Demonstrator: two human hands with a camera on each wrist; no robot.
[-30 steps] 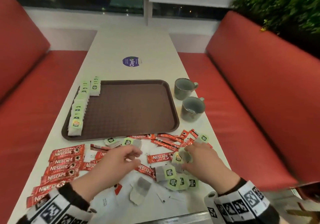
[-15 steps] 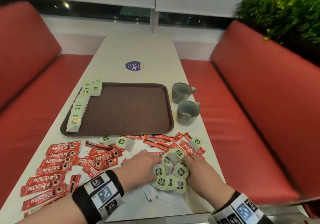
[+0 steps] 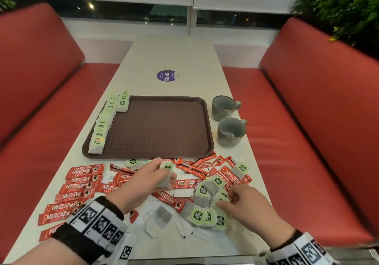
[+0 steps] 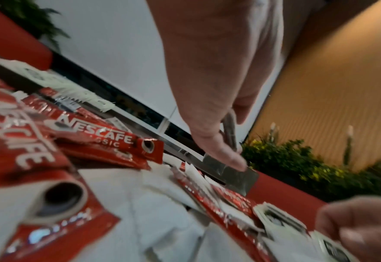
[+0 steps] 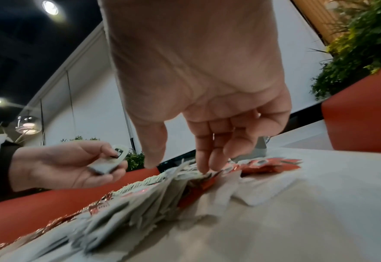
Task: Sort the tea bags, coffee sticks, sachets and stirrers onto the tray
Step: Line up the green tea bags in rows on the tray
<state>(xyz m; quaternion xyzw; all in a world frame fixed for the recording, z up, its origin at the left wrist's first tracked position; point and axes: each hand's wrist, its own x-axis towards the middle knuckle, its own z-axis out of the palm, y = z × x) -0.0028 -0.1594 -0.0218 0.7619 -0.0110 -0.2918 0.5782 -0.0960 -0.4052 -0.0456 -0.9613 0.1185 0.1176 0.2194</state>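
Observation:
My left hand (image 3: pixel 167 170) pinches one tea bag (image 3: pixel 164 181) with a green tag, lifted just above the scattered coffee sticks (image 3: pixel 82 182). The wrist views show the same tea bag (image 4: pixel 238 177) (image 5: pixel 104 166) between thumb and fingers. My right hand (image 3: pixel 229 201) reaches down with loose fingers onto the pile of tea bags (image 3: pixel 205 215) near the table's front right and grips none of them. The brown tray (image 3: pixel 209 121) lies beyond, with a row of tea bags (image 3: pixel 104 121) along its left edge. White sachets (image 3: pixel 184 228) lie under the pile.
Two grey cups (image 3: pixel 223 107) (image 3: pixel 231 131) stand right of the tray. Red benches (image 3: pixel 307 121) flank the white table (image 3: pixel 170 55). A round purple sticker (image 3: pixel 166 75) marks the table beyond the tray. More red sticks and a tea bag (image 3: pixel 240 169) lie in front of the cups.
My left hand has drawn back from the pile to the left with one tea bag pinched and raised. My right hand stays at the pile.

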